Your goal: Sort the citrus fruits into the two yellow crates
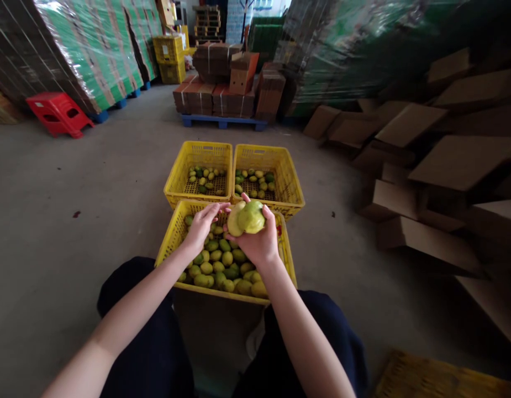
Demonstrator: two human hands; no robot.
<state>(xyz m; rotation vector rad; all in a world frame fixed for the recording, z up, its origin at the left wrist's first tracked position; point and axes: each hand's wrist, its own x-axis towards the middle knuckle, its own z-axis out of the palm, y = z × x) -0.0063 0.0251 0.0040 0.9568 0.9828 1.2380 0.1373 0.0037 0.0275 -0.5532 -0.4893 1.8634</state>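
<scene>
Two yellow-green lemons [252,217] rest in my right hand [261,240], whose fingers curl round them above the near crate. Just left of the fruit is my left hand [205,225], with fingers stretched out and nothing in it. Beneath both hands stands the near yellow crate [168,243], holding many green and yellow lemons [217,266]. Behind it, side by side, are a left yellow crate [176,174] and a right yellow crate [292,179], each with a thin layer of similar fruit at the bottom.
Loose cardboard boxes [408,237] lie heaped on the right. A blue pallet [222,120] with stacked cartons stands ahead. At the left are a red stool [58,110] and wrapped green stacks [98,55]. A yellow crate edge [437,378] shows at the lower right.
</scene>
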